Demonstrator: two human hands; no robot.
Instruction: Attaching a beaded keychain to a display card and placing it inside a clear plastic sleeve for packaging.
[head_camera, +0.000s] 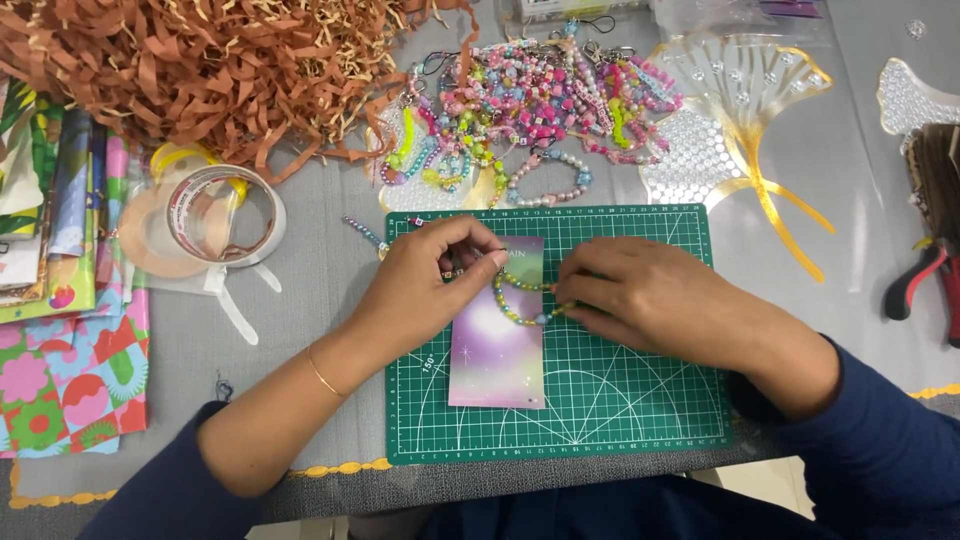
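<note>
On the green cutting mat (620, 400), a purple-and-pink backing card (497, 350) lies upright near the mat's left half, and a beaded strand (520, 305) of yellow, green and blue beads loops across the card's upper part. Your left hand (425, 285) rests on the mat's upper left edge, its fingertips pinched narrowly on the strand's end at the card's top left corner. Your right hand (655, 295) lies flat-knuckled on the mat to the right of the card, thumb and forefinger closed on the strand's other end just beside the card's right edge. A thin gold bangle (322, 373) circles your left wrist, off the mat's left border. Beyond the mat's far edge lies a heap of bright beaded charms (530, 110). Left of the mat sits a roll of clear tape (215, 215), and farther left a stack of patterned paper (60, 300). Brown shredded paper (200, 70) fills the far left corner beyond the mat. Right of the charms rests a clear fan-shaped tray (740, 100) with gold edging, and red-handled pliers (925, 285) lie well to the mat's right.
</note>
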